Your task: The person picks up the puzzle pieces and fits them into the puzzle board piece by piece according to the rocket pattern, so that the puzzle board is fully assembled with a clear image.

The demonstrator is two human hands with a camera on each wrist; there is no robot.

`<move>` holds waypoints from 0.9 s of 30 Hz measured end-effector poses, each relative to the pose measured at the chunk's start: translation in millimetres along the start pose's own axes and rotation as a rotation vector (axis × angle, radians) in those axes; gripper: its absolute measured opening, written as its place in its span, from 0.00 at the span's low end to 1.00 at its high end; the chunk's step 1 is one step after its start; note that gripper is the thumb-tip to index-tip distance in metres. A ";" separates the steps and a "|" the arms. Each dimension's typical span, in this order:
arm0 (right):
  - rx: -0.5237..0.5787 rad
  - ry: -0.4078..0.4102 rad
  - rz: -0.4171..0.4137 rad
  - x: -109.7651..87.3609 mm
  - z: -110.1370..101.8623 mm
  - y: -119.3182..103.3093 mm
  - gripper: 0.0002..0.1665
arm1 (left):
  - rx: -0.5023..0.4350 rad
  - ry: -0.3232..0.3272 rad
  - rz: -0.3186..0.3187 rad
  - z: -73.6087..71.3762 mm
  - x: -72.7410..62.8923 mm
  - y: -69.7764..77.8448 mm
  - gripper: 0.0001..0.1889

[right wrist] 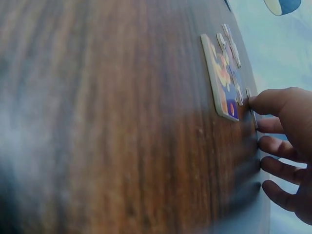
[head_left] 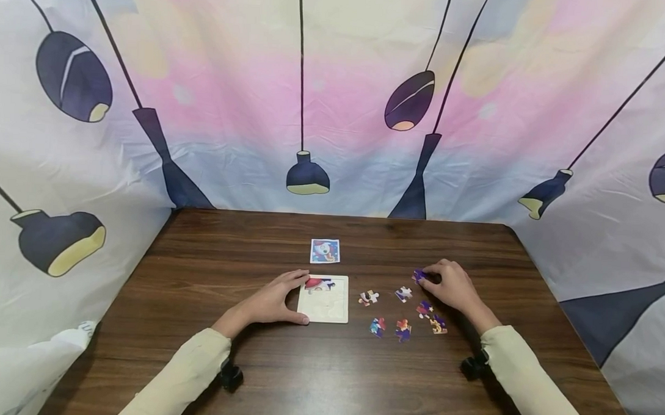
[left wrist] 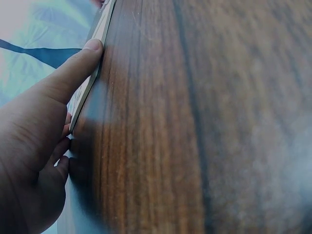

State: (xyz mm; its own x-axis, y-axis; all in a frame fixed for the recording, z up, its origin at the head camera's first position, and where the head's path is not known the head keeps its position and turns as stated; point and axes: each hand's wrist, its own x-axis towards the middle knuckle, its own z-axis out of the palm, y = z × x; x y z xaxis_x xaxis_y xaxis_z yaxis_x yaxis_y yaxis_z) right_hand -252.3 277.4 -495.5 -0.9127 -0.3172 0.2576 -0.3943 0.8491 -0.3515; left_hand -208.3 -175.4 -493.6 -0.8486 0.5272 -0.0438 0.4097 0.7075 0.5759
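A square, pale puzzle tray (head_left: 329, 308) lies on the table, with a few joined pieces (head_left: 320, 284) along its upper left. My left hand (head_left: 277, 300) holds the tray at its left side, thumb at the lower edge and fingers at the upper corner. In the left wrist view the thumb (left wrist: 80, 66) presses on the tray's rim. Farther right, my right hand (head_left: 452, 288) pinches a purple puzzle piece (head_left: 417, 276) between thumb and forefinger. Its other fingers (right wrist: 280, 168) are spread in the right wrist view.
Several loose puzzle pieces (head_left: 404, 293) are scattered between the tray and my right hand, some nearer the front. A small picture card (head_left: 325, 251) with a white cartoon figure lies behind the tray. A printed cloth (head_left: 247, 125) hangs behind the brown wooden table (head_left: 227, 240).
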 end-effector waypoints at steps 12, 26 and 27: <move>0.019 -0.071 -0.195 15.5 -1.8 5.9 0.17 | 0.015 -0.003 -0.008 0.5 0.6 -1.4 0.57; 0.077 -0.055 -0.286 35.1 1.4 -45.4 0.18 | 0.003 0.004 0.011 0.4 0.5 -0.7 0.57; 0.077 -0.055 -0.286 36.3 1.8 -49.0 0.18 | 0.000 0.002 0.009 0.2 0.5 -0.3 0.57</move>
State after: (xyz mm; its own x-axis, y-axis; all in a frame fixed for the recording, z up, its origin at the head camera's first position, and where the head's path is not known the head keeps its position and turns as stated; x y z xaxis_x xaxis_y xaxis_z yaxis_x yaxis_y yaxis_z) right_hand -266.3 223.6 -470.6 -0.7672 -0.5631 0.3071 -0.6411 0.6883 -0.3395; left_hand -208.7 -175.3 -493.9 -0.8458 0.5322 -0.0372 0.4170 0.7031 0.5760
